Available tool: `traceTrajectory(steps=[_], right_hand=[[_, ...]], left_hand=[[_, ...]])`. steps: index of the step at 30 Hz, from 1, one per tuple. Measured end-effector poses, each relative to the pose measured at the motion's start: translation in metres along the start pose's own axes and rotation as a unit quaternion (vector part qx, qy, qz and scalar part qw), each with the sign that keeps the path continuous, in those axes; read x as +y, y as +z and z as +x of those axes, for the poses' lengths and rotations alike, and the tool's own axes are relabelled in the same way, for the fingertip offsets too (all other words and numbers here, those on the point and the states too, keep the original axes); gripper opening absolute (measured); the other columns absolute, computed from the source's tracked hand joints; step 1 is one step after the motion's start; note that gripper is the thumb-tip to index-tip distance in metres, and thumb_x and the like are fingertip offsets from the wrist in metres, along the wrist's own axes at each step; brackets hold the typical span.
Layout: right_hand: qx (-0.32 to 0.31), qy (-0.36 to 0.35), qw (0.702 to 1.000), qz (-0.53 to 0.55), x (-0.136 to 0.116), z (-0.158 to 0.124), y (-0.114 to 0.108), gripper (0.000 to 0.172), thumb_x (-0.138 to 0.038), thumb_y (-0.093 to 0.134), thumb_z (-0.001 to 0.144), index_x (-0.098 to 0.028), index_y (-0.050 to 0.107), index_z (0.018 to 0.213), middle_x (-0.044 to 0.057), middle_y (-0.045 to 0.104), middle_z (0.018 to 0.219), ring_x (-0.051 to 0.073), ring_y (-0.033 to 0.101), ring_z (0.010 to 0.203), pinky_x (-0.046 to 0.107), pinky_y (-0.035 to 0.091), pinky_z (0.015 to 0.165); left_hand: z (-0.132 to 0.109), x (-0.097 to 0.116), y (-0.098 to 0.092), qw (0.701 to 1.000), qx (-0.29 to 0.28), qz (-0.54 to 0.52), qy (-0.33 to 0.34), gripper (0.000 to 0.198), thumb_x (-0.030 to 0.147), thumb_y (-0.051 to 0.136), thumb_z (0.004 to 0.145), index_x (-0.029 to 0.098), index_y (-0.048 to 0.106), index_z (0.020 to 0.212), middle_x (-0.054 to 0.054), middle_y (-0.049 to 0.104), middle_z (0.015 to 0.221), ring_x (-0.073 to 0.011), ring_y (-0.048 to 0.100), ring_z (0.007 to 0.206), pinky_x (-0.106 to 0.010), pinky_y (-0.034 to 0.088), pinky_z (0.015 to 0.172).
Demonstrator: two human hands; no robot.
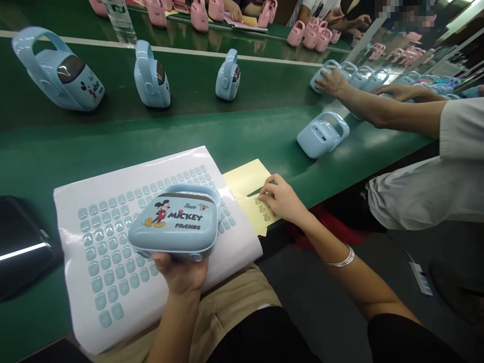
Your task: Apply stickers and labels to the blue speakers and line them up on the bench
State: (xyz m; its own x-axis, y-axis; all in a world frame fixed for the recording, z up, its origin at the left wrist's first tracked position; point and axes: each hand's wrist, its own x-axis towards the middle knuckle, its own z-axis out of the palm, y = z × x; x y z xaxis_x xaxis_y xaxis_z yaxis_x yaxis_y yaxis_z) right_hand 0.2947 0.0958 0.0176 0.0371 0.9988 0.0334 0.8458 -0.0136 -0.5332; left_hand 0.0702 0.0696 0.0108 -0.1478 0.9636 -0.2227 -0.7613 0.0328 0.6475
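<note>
My left hand [183,275] grips a light blue portable speaker [177,229] from below, its fine-meshed face with a cartoon mouse and "Mickey" lettering turned up. Under it spreads a white sheet [234,254] bearing rows of small pale blue rounded stickers [109,277]. To the right, my right hand [282,199] pinches at a yellow label sheet [260,214] printed with small dark text blocks. Whether a single label is between those fingertips cannot be made out. Another yellow sheet [247,176] lies just behind it, partly under the white one.
Several blue speakers stand across the green bench, one [323,135] to the right. A co-worker's arm [393,113] reaches over more at the far right. A dark glossy object [22,247] sits at left. A plastic bottle [120,22] and pink speakers [199,15] are at the back.
</note>
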Motion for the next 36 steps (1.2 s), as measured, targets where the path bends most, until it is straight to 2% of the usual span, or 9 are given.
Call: traceTrajectory(steps=[5,9,12,16,21,27,30,33,36], right_hand=[[-0.108,-0.012,0.984,0.142,0.013,0.002,-0.016,0.012,-0.022,0.061,0.078,-0.015,0.062,0.068,0.003,0.043,0.098,0.006,0.05,0.061,0.029,0.052,0.062],[-0.185,-0.017,0.953,0.238,0.016,0.001,-0.029,0.023,-0.037,0.069,0.074,-0.016,0.062,0.069,0.005,0.045,0.102,0.009,0.055,0.072,0.029,0.054,0.063],[-0.136,-0.027,0.939,0.314,-0.002,-0.006,-0.03,0.027,-0.042,0.071,0.074,-0.017,0.062,0.069,0.005,0.049,0.098,0.014,0.058,0.083,0.031,0.055,0.069],[-0.038,-0.082,0.902,0.422,-0.047,-0.02,-0.02,0.029,-0.043,0.071,0.075,-0.018,0.06,0.066,0.007,0.053,0.106,0.022,0.054,0.112,0.04,0.052,0.088],[-0.044,-0.111,0.866,0.485,-0.082,-0.027,-0.01,0.026,-0.04,0.071,0.076,-0.018,0.061,0.068,0.008,0.055,0.109,0.021,0.052,0.116,0.043,0.047,0.097],[-0.1,-0.131,0.865,0.473,-0.09,-0.023,-0.006,0.031,-0.046,0.07,0.075,-0.018,0.059,0.067,0.008,0.052,0.113,0.022,0.05,0.118,0.045,0.042,0.101],[-0.133,-0.166,0.866,0.453,-0.097,-0.024,-0.003,0.033,-0.049,0.067,0.077,-0.019,0.059,0.066,0.009,0.051,0.115,0.024,0.046,0.123,0.047,0.038,0.104],[-0.137,-0.195,0.887,0.395,-0.111,-0.03,0.0,0.028,-0.046,0.064,0.08,-0.02,0.061,0.069,0.008,0.047,0.117,0.025,0.042,0.126,0.048,0.037,0.105],[-0.068,-0.21,0.93,0.294,-0.126,-0.044,0.003,0.014,-0.032,0.061,0.083,-0.021,0.062,0.074,0.008,0.043,0.119,0.026,0.038,0.126,0.05,0.034,0.106]], left_hand=[[0.001,0.002,0.003,0.999,0.011,0.032,-0.007,0.082,0.077,0.072,0.041,0.04,0.061,0.113,-0.002,0.059,0.128,-0.0366,0.039,0.132,-0.051,0.055,0.085],[0.001,-0.002,0.005,0.998,0.038,0.051,0.0,0.091,0.084,0.065,0.035,0.037,0.063,0.113,-0.004,0.058,0.131,-0.0382,0.038,0.133,-0.049,0.053,0.089],[0.001,-0.006,0.007,0.997,0.046,0.058,0.011,0.093,0.084,0.065,0.036,0.033,0.062,0.114,-0.006,0.057,0.132,-0.0384,0.038,0.133,-0.049,0.052,0.091],[0.001,-0.008,0.015,0.997,0.061,0.042,0.036,0.09,0.085,0.061,0.042,0.036,0.06,0.118,-0.004,0.056,0.133,-0.0365,0.042,0.13,-0.046,0.054,0.088],[0.002,-0.003,0.019,0.996,0.081,0.026,0.03,0.086,0.083,0.064,0.042,0.038,0.061,0.115,-0.003,0.056,0.133,-0.0341,0.046,0.127,-0.038,0.058,0.075],[0.001,-0.005,0.018,0.995,0.074,0.024,0.056,0.08,0.081,0.064,0.048,0.034,0.063,0.112,-0.004,0.06,0.129,-0.029,0.056,0.117,-0.025,0.055,0.066],[-0.001,-0.01,0.017,0.994,0.073,0.027,0.079,0.081,0.081,0.062,0.051,0.033,0.06,0.116,-0.005,0.062,0.125,-0.0267,0.059,0.112,-0.025,0.054,0.069],[-0.005,-0.013,0.013,0.994,0.073,0.036,0.072,0.087,0.081,0.064,0.047,0.032,0.056,0.119,-0.006,0.061,0.126,-0.0268,0.059,0.113,-0.031,0.053,0.08],[-0.01,-0.013,0.01,0.994,0.073,0.052,0.066,0.085,0.079,0.066,0.048,0.03,0.056,0.116,-0.007,0.06,0.126,-0.0257,0.059,0.113,-0.034,0.05,0.089]])
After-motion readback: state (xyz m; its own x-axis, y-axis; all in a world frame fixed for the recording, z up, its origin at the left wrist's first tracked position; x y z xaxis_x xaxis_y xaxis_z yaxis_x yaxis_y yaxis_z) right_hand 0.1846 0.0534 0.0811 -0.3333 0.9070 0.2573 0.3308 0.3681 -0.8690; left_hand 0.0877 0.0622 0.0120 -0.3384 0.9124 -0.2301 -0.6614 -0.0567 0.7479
